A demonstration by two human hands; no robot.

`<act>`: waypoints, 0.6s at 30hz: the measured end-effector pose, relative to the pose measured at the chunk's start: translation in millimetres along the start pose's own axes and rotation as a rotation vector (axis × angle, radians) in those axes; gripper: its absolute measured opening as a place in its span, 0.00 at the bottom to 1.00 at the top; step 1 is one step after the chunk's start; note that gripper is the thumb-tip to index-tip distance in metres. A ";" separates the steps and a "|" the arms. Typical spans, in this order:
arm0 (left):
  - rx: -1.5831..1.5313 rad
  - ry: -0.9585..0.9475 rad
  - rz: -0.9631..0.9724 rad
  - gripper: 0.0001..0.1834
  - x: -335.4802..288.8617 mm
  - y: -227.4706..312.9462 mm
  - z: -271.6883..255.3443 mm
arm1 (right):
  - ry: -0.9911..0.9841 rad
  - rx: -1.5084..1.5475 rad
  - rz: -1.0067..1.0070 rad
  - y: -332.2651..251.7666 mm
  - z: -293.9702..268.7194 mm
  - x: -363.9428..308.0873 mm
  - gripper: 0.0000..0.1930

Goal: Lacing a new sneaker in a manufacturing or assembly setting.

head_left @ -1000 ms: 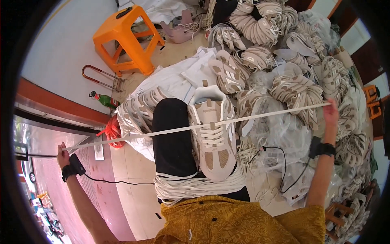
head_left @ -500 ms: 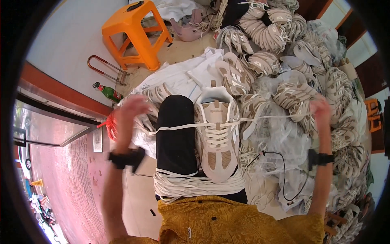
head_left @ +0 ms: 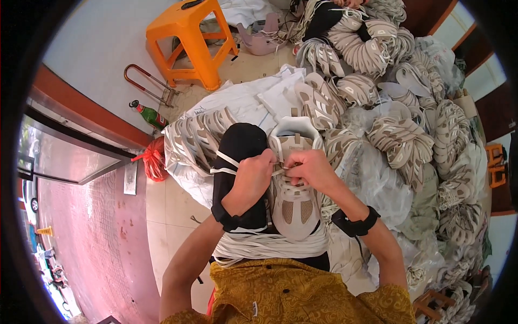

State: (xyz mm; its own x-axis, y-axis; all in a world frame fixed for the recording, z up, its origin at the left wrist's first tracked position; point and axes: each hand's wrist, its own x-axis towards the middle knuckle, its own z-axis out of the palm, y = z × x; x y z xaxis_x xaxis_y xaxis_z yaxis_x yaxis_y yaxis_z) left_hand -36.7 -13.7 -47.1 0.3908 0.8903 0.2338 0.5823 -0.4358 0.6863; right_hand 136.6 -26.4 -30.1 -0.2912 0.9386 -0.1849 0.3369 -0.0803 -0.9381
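Note:
A beige and tan sneaker (head_left: 295, 216) rests on my lap, its toe toward me, beside my black-clad left knee (head_left: 237, 143). Both hands meet over its upper eyelets, just below the tongue. My left hand (head_left: 252, 175) is closed in a pinch on the white shoelace (head_left: 227, 159), which loops out across the black knee. From the other side, my right hand (head_left: 314, 170) also pinches the lace, fingertips close to the left ones. The fingers hide part of the lacing. A thick bundle of white laces (head_left: 270, 247) lies across my lap behind the toe.
Strung bundles of shoe uppers (head_left: 402, 140) and clear plastic bags (head_left: 372, 186) pile up on the right. More uppers (head_left: 197, 137) lie on white sacking ahead-left. An orange stool (head_left: 189, 43), green bottle (head_left: 148, 114) and red bag (head_left: 155, 159) stand by the left wall and doorway.
My hands were spread wide to either side, pulling the lace out straight across the shoe. Now both have come inward and pinch it together above the eyelets.

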 end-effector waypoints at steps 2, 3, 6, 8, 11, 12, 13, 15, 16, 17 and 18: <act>-0.017 -0.010 0.029 0.04 -0.9 -2.1 -0.3 | -0.002 0.059 0.049 1.1 0.1 -1.7 0.04; -0.032 -0.020 0.058 0.04 -1.2 -3.1 -0.6 | 0.001 0.141 0.074 -0.2 0.2 -2.4 0.04; 0.045 0.023 0.056 0.05 -2.9 -1.1 4.4 | 0.009 0.256 0.087 0.8 1.7 -4.5 0.04; 0.146 0.015 0.158 0.05 -3.7 2.9 6.9 | 0.016 0.290 0.074 1.5 1.6 -6.0 0.04; 0.392 -0.048 0.383 0.06 1.4 14.7 4.8 | 0.024 0.239 0.124 3.8 -2.9 -12.3 0.05; 0.542 -0.093 0.506 0.06 4.5 18.5 4.1 | 0.047 0.269 0.094 5.6 -6.4 -15.2 0.05; 0.544 -0.093 0.511 0.06 7.3 18.7 3.7 | 0.072 0.300 0.064 7.4 -10.8 -18.5 0.06; 0.711 -0.217 0.540 0.06 12.7 17.3 -0.7 | 0.148 0.304 0.075 9.7 -27.1 -24.6 0.05; 0.712 -0.222 0.548 0.06 14.6 18.2 -2.4 | 0.220 0.307 0.088 11.6 -35.0 -27.8 0.05; 0.671 -0.302 0.494 0.05 16.1 19.1 -4.3 | 0.267 0.238 0.060 21.2 -38.9 -28.5 0.05; 0.630 -0.380 0.442 0.04 20.4 22.6 -7.8 | 0.277 0.242 0.058 27.1 -39.6 -29.1 0.05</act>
State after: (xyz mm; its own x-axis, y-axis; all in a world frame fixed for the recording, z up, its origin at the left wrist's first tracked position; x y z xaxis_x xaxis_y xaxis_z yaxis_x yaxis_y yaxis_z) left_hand -21.1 -4.3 -21.4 0.8219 0.5659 0.0659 0.5637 -0.8245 0.0492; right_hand 189.6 -42.6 -38.6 -0.0135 0.9826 -0.1851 0.1147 -0.1824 -0.9765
